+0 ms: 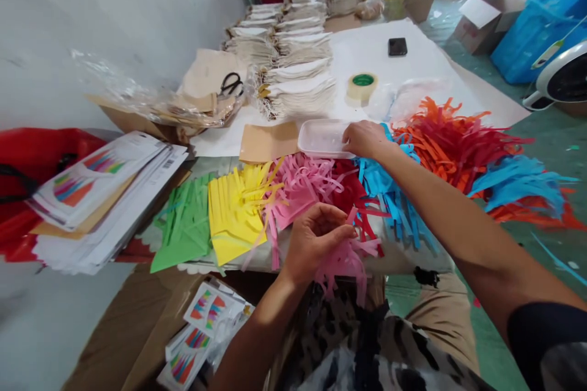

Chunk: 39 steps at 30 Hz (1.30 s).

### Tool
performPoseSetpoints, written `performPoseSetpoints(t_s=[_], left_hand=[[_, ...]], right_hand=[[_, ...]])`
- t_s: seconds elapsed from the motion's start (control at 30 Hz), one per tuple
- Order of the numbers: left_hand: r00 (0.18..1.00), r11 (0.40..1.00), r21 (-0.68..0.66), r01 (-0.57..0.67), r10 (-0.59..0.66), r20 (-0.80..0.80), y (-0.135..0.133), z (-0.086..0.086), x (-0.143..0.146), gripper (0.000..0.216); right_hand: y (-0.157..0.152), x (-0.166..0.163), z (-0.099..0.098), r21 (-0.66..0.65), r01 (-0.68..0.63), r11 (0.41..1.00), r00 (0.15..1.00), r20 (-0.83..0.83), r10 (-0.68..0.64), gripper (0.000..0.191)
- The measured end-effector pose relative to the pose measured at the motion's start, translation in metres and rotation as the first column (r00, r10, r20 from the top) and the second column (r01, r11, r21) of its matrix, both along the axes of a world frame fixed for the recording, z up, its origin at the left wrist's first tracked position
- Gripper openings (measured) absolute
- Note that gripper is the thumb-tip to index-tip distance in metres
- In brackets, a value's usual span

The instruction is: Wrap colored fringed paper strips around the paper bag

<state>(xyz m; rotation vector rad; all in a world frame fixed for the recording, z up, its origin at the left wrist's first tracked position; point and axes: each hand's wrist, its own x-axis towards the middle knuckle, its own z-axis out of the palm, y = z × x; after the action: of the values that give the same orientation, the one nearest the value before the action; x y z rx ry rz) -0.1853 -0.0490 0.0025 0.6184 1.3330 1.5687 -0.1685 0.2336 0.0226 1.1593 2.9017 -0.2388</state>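
Note:
My left hand (314,241) is closed around a bunch of pink fringed paper (343,263) that hangs over the table's near edge. My right hand (364,139) reaches forward and grips the rim of a clear plastic tray (321,137), fingers curled over its right end. Between the hands lie cut paper tassels in rows: green (183,226), yellow (233,211), pink (302,183), red (348,189) and blue (389,201).
A heap of orange, red and blue fringe (463,146) lies at the right. Stacks of white bags (298,55), scissors (232,82), a tape roll (361,85) and a black phone (397,46) sit farther back. Printed card packs (101,189) are at the left, more in a box (202,324) below.

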Motion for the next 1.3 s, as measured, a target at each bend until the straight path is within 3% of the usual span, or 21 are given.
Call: performPoseSetpoints(t_s=[0.17,0.4,0.57,0.67,0.7,0.77,0.83,0.9,0.93,1.0,1.13,1.3], left_hand=[[0.998,1.0,-0.014,-0.012,0.013,0.055,-0.004,-0.01,0.0,0.034],[0.992,0.999,-0.016,-0.045,0.046,0.119,-0.012,-0.012,0.009,0.025],[0.991,0.994,-0.011,-0.106,0.107,0.081,-0.02,-0.01,0.009,0.025],[0.992,0.993,0.024,-0.119,0.118,0.052,-0.023,-0.009,0.01,0.022],[0.992,0.992,0.035,-0.12,0.118,0.046,-0.023,-0.009,0.01,0.02],[0.991,0.99,0.057,-0.131,0.13,0.023,-0.023,-0.007,0.013,0.018],[0.988,0.986,0.081,-0.149,0.151,-0.015,-0.023,-0.005,0.017,0.017],[0.983,0.981,0.102,-0.166,0.172,-0.059,-0.024,-0.003,0.02,0.018],[0.981,0.98,0.112,-0.167,0.176,-0.08,-0.024,-0.002,0.022,0.018],[0.978,0.979,0.132,-0.154,0.17,-0.12,-0.024,-0.002,0.026,0.017],[0.967,0.977,0.169,-0.126,0.159,-0.197,-0.025,-0.003,0.034,0.013],[0.959,0.975,0.19,-0.113,0.157,-0.236,-0.023,-0.003,0.04,0.01]], right_hand=[[-0.001,0.003,0.0,0.024,-0.004,1.0,0.999,0.041,0.003,0.031],[-0.005,0.009,0.001,0.014,-0.065,0.998,0.997,0.052,0.064,0.025],[-0.013,0.007,0.005,0.072,-0.067,0.995,0.997,-0.038,0.07,0.023],[-0.031,0.023,0.013,0.106,-0.031,0.994,0.962,-0.267,0.058,0.029],[-0.042,0.032,0.016,0.067,-0.029,0.997,0.915,-0.4,0.054,0.026],[-0.073,0.056,0.02,-0.117,-0.104,0.988,0.734,-0.679,-0.003,0.018],[-0.109,0.083,0.02,-0.374,-0.24,0.896,0.614,-0.773,-0.158,0.021],[-0.144,0.108,0.014,-0.598,-0.385,0.702,0.577,-0.75,-0.322,0.021],[-0.158,0.118,0.009,-0.651,-0.426,0.629,0.55,-0.738,-0.392,0.018],[-0.179,0.132,-0.002,-0.697,-0.462,0.549,0.487,-0.716,-0.499,0.013],[-0.195,0.141,-0.015,-0.738,-0.462,0.492,0.43,-0.672,-0.603,0.009],[-0.199,0.146,-0.016,-0.719,-0.446,0.533,0.403,-0.693,-0.598,0.009]])
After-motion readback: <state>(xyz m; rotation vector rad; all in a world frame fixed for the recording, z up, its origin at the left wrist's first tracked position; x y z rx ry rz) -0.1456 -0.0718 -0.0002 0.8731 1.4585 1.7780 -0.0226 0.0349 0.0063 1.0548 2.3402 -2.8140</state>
